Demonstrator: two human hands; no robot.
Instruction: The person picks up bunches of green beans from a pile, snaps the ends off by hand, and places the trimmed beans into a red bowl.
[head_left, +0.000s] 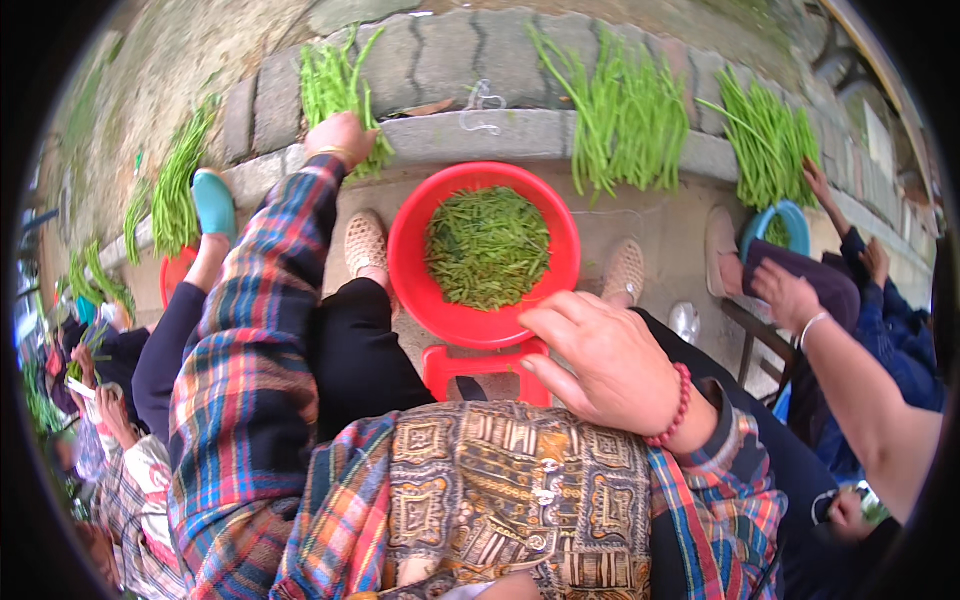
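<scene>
At the upper left, my left hand (343, 141) rests on a pile of long green vegetable stems (330, 86) lying over the kerb. Its fingers are hidden, so whether they grip any stems is unclear. My right hand (600, 356) hovers by the near right rim of a red plastic basin (409, 255), fingers loosely bent and apart, holding nothing visible. Short cut pieces of green stems (487, 247) fill the basin's bottom. The basin stands on the ground between my feet, by a red plastic stool (435, 367).
More green stems lie along the kerb, in one bundle (634, 112) and another (772, 142) farther right. Beside me on the right, a person's bare forearm (855, 375) reaches in near a blue basin (799, 225). On the left is a neighbour's teal shoe (214, 202).
</scene>
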